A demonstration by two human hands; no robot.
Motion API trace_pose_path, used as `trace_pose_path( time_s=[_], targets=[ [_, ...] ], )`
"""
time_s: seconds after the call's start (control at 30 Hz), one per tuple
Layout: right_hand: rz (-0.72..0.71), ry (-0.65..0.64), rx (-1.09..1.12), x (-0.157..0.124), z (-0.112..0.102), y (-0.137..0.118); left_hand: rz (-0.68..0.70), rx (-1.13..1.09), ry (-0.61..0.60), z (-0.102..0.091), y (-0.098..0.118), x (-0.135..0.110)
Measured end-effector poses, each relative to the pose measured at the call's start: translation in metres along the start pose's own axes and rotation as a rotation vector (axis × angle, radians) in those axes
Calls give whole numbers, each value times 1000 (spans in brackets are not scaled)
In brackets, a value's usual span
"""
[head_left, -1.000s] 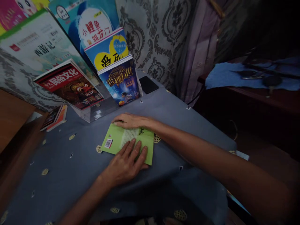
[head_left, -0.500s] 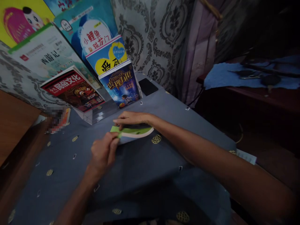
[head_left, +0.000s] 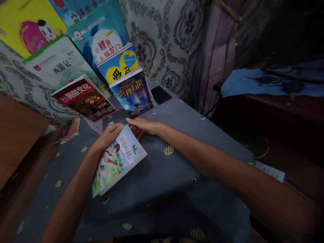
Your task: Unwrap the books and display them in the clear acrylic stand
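Note:
A paperback book (head_left: 118,158) with a pale blue and green cover and a drawn figure is tilted just above or on the tablecloth, its cover facing up toward me. My left hand (head_left: 108,135) grips its upper left edge, fingers closed along the spine or edge. At the top right corner is my right hand (head_left: 144,128), with its fingers curled against the book's edge and partly tucked behind it. Beyond both hands, a clear display stand (head_left: 97,125) bears a blue book (head_left: 133,94) and a dark red book (head_left: 88,98).
Higher on the stand are a white book (head_left: 60,67), a teal book (head_left: 106,40) and a yellow-and-blue book (head_left: 121,64). A black phone-like slab (head_left: 161,95) lies behind the stand on the grey-blue tablecloth (head_left: 177,162). At right, blue cloth (head_left: 240,81) covers another table.
The book has turned from a bent, edge-on pose with green showing to cover up. My left hand has moved up along it, and my right hand now meets its top corner.

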State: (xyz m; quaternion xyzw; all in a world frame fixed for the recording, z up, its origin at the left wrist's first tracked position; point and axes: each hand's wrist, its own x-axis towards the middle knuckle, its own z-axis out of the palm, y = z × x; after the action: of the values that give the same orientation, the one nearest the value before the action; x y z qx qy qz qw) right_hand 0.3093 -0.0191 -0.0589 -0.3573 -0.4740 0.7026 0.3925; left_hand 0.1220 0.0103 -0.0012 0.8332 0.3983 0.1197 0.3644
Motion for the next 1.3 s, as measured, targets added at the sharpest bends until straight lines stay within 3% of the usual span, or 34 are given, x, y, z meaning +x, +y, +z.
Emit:
trace_pose_path(
  time_s=[0.1, 0.17, 0.33, 0.43, 0.57, 0.77, 0.9, 1.3],
  targets=[
    [44, 158, 13, 1, -4, -3, -30, 15, -21, 14, -32, 11],
    [65, 217, -16, 1, -4, -5, 2, 119, 11, 19, -42, 13],
    [84, 261, -90, 2, -1, -7, 196, 560, 220, 28, -40, 5],
    [79, 261, -102, 2, 0, -6, 297, 687, 302, 41, -40, -5],
    [63, 274, -98, 4, -1, -3, 368, 664, 347, 54, -51, -13],
    [60, 284, -105, 5, -1, -1, 396, 558, 363, 53, -66, -15],
    [49, 288, -91, 6, -2, 1, 463, 585, 335, 55, -61, -25],
    [33, 306, -113, 7, -3, 2, 585, 590, 55, 78, -18, -77]
  ],
)
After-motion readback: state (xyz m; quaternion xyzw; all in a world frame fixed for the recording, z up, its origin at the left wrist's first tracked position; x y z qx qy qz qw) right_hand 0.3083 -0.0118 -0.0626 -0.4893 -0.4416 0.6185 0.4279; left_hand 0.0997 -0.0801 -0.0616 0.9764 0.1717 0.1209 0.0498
